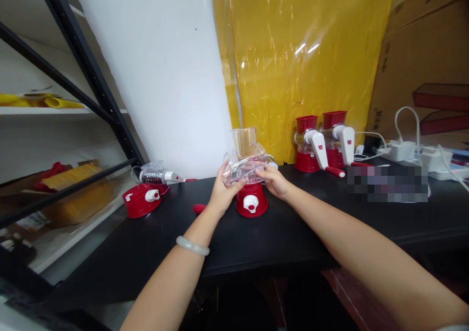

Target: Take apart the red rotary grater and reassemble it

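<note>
My left hand (222, 193) and my right hand (274, 180) both grip a clear plastic grinder housing (245, 161) with a square chute on top. The housing sits on a red base (251, 201) with a white knob, on the black table (278, 238). My left hand wraps the housing's open left end; my right hand holds its right side. A pale bangle circles my left wrist.
A second red base (143, 199) lies tipped at the left with a clear drum part and white handle (157, 175) behind it. A small red piece (200, 208) lies by my left hand. Two assembled red grinders (324, 141) stand at back right, near chargers and cables (403, 150). Metal shelving stands left.
</note>
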A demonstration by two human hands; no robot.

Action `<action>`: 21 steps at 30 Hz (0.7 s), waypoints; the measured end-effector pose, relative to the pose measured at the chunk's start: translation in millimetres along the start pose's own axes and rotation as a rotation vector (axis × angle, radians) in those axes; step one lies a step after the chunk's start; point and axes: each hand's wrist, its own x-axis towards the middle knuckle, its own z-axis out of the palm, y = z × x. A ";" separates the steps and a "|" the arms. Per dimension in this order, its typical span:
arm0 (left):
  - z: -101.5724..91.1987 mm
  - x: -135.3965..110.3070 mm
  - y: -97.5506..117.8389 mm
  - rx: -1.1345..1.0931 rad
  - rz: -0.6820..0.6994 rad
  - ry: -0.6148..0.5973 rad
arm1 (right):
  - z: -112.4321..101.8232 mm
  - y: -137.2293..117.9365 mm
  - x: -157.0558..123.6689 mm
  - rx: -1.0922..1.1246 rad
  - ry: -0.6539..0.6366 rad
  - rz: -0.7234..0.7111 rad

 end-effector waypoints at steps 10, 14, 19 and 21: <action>13.3 -10.6 4.7 0.413 0.411 0.218 | 4.2 12.9 3.8 -0.524 0.049 -0.245; 3.4 -8.7 -1.8 0.667 0.570 0.371 | 13.6 9.6 -1.9 -0.355 0.080 -0.187; 1.4 -8.5 1.3 0.962 0.687 0.357 | 21.8 7.3 -9.4 -0.250 -0.017 -0.231; 6.2 -10.0 2.9 1.024 0.710 0.329 | 23.6 9.5 -10.0 -0.246 -0.006 -0.245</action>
